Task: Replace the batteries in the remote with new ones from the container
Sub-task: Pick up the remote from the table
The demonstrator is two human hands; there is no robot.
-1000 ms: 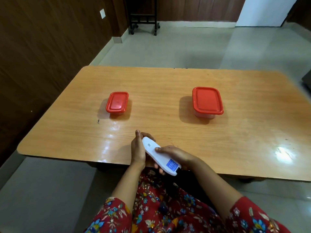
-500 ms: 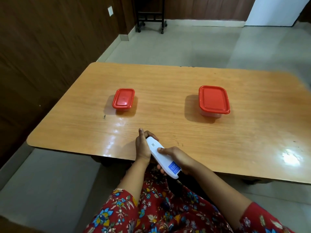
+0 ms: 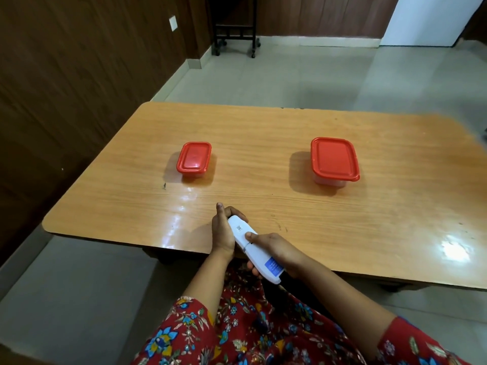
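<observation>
A white remote [image 3: 250, 246] with a blue label near its lower end lies back side up, held over the table's near edge by both hands. My left hand [image 3: 222, 230] grips its far end, thumb raised. My right hand [image 3: 276, 250] wraps the lower half, thumb pressed on the back where a thin seam shows. A small container with a red lid [image 3: 194, 159] stands to the left, and a larger container with a red lid [image 3: 334, 160] stands to the right. Both lids are on, so their contents are hidden.
The wooden table [image 3: 263, 127] has rounded corners and glossy glare spots. A dark wood-panelled wall runs along the left. A black wheeled stand [image 3: 234, 35] is at the far wall on a pale tiled floor. My lap in red floral cloth is below.
The remote has slid slightly toward me in my hands, and a seam now shows under my right thumb. The camera view has shifted, moving the table rightward in the frame.
</observation>
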